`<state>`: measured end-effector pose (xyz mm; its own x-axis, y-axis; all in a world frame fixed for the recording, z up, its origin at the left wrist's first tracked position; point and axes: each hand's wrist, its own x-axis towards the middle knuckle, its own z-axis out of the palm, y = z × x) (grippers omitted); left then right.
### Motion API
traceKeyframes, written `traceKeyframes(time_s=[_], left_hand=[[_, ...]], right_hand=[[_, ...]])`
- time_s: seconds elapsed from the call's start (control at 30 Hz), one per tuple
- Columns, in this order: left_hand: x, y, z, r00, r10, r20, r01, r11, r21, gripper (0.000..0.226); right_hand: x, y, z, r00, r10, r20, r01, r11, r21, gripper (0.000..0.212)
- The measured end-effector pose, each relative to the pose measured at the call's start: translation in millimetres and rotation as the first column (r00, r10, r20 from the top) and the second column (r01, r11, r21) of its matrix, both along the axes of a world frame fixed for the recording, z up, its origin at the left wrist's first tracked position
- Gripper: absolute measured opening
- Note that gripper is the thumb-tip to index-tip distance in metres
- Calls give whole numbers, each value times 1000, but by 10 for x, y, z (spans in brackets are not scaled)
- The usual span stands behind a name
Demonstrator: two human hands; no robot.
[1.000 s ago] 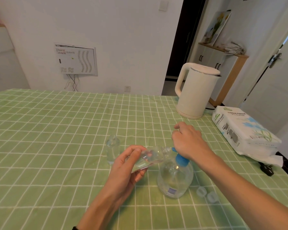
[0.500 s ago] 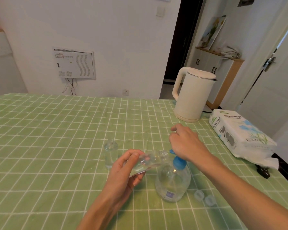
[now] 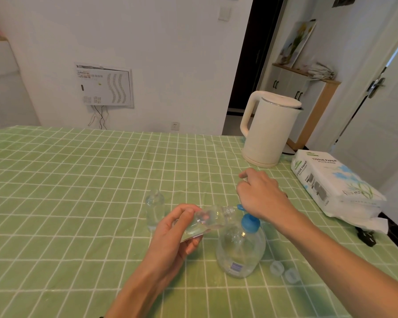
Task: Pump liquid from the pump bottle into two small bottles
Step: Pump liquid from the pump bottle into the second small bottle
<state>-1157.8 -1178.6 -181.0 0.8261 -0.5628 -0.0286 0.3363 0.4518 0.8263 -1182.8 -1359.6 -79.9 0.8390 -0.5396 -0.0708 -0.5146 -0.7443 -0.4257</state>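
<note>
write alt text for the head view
The left hand holds a small clear bottle tilted to the blue nozzle of a pump bottle, with the right hand on its pump. A second small bottle stands on the green tablecloth.
</note>
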Motion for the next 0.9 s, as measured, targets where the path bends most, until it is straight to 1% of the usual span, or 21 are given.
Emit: traceKeyframes(time_s=[0.17,0.27,0.37,0.57,0.67,0.77,0.9], left_hand=[[27,4,-27,1000,9,2,-9,1000,6,26],[28,-4,-34,1000,17,10,-17,1000,19,27],[26,-2,-34,1000,17,-4,-17,1000,11,21],[11,-16,-16,1000,27,-6,-27,1000,13,23],[8,-18,-16,1000,29,1,-29,999,19,24],[21,-2,-26,1000,22,4,-22,1000,21,25],[10,-5,-8,1000,18,12,-18,1000,14,24]], right_hand=[[2,20,-58,1000,-10,3,9,997,80,37],[-2,38,-71,1000,-6,-9,7,997,71,37],[-3,31,-62,1000,-11,1,11,998,65,40],[2,1,7,1000,-14,5,14,1000,1,41],[-5,-6,-9,1000,-11,15,10,1000,21,37],[-2,16,-46,1000,-20,21,19,998,63,37],[-18,37,-69,1000,-16,8,15,998,61,37]])
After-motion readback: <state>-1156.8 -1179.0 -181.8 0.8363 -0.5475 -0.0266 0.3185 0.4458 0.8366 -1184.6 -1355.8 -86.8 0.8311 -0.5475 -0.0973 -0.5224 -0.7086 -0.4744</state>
